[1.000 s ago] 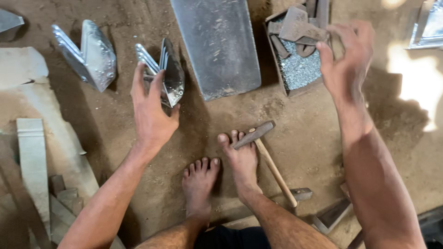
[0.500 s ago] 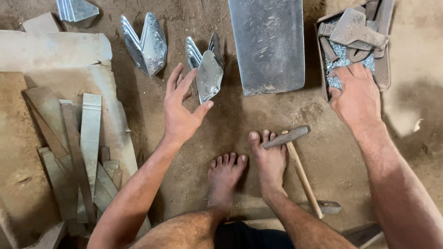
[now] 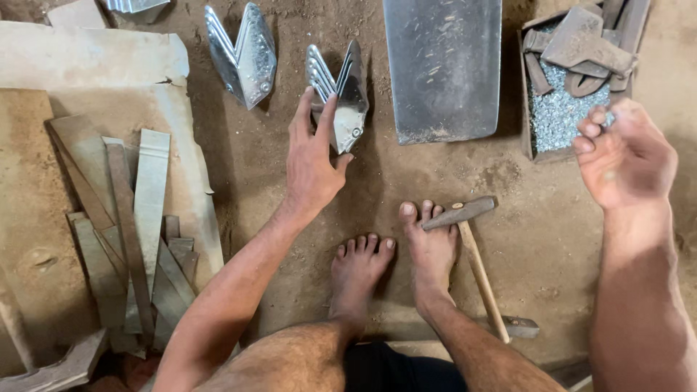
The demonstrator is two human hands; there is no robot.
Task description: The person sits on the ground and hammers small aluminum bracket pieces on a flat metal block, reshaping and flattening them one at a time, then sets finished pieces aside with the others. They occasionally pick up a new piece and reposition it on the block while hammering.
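Person's own body, head view. Left hand and right hand: bare, without gloves, rings or a watch. Forearms bare, with no sleeves in view. Legs bare and hairy below dark shorts at the lower edge. Both feet bare and dusty, without footwear.

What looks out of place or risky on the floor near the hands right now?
The hammer lies with its head against the bare toes of one foot. The left hand touches a folded metal piece with sharp-looking points. Nothing looks spilled.
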